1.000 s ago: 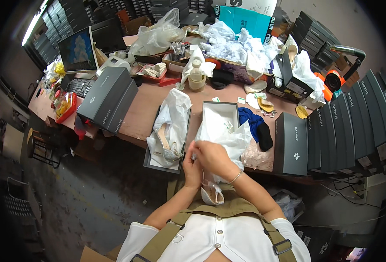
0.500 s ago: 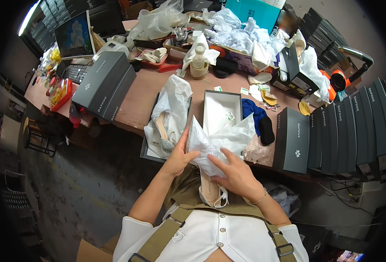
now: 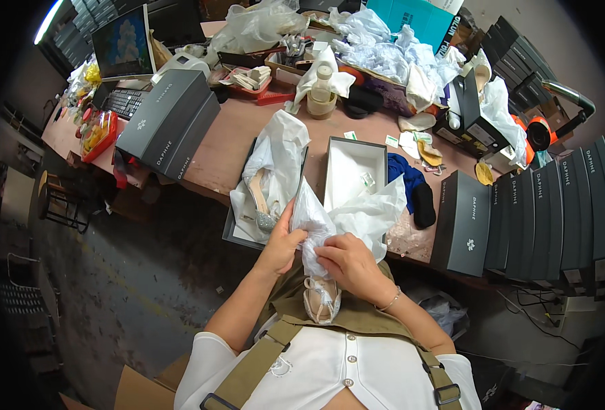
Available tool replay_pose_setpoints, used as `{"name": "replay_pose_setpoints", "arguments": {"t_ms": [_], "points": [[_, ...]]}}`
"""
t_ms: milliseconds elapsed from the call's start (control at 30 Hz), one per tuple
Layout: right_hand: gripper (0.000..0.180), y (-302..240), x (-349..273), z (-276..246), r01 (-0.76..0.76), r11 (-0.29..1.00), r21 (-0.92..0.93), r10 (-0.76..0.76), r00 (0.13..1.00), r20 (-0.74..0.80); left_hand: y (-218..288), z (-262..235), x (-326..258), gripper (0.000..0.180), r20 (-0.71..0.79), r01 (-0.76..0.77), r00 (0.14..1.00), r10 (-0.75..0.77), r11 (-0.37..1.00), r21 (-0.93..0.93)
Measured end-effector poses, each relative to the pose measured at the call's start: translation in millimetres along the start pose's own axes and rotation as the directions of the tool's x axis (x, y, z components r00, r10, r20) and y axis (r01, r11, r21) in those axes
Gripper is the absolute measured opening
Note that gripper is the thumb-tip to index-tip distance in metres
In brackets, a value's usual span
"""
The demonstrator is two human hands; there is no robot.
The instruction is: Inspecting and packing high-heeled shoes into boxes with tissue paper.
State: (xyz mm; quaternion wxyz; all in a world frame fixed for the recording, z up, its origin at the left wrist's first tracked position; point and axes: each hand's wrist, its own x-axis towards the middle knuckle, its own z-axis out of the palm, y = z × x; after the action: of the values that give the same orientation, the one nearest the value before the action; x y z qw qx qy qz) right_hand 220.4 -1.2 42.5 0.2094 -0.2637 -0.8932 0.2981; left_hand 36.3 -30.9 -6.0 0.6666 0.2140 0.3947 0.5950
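In front of my lap is a sandal, glittery at its straps, with its lower end bare and its upper part covered by white tissue paper. My left hand is closed around the paper from the left, thumb across it. From the right, my right hand presses its curled fingers on the bunched paper just above the bare part. A matching glittery sandal lies in paper inside an open shoe box at the left. Beside it stands the dark box lid, its white inside facing up.
Closed dark shoe boxes stand at the left of the pink table, and a row of them at the right. A tape roll, a blue cloth and heaped white paper lie farther back.
The tissue paper is now gathered more narrowly around the sandal, which has turned in my hands. My right hand's fingers have gone from spread to curled and moved slightly left.
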Motion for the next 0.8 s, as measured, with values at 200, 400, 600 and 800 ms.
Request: {"name": "replay_pose_setpoints", "arguments": {"t_ms": [200, 400, 600, 800], "points": [[0.053, 8.9, 28.8, 14.2, -0.14, 0.983, -0.116, 0.102, 0.952, -0.288, 6.3, 12.0, -2.2, 0.075, -0.004, -0.11, 0.994, 0.111, 0.989, 0.098], [0.047, 37.1, 40.4, 31.7, -0.265, 0.963, -0.055, 0.248, 0.945, -0.215, -9.6, 18.1, -2.1, 0.073, -0.027, -0.177, 0.982, 0.188, 0.957, 0.23], [0.046, 20.3, 32.9, 16.6, -0.316, 0.949, -0.013, 0.311, 0.941, -0.134, -14.6, 24.1, -9.5, 0.08, 0.009, -0.242, 0.919, 0.394, 0.548, 0.801], [0.06, 16.5, 6.2, 1.2, -0.233, 0.971, 0.062, 0.24, 0.956, -0.168, -40.5, 28.1, 2.2, 0.066, -0.124, -0.291, 0.872, 0.474, 0.705, 0.647]]}}
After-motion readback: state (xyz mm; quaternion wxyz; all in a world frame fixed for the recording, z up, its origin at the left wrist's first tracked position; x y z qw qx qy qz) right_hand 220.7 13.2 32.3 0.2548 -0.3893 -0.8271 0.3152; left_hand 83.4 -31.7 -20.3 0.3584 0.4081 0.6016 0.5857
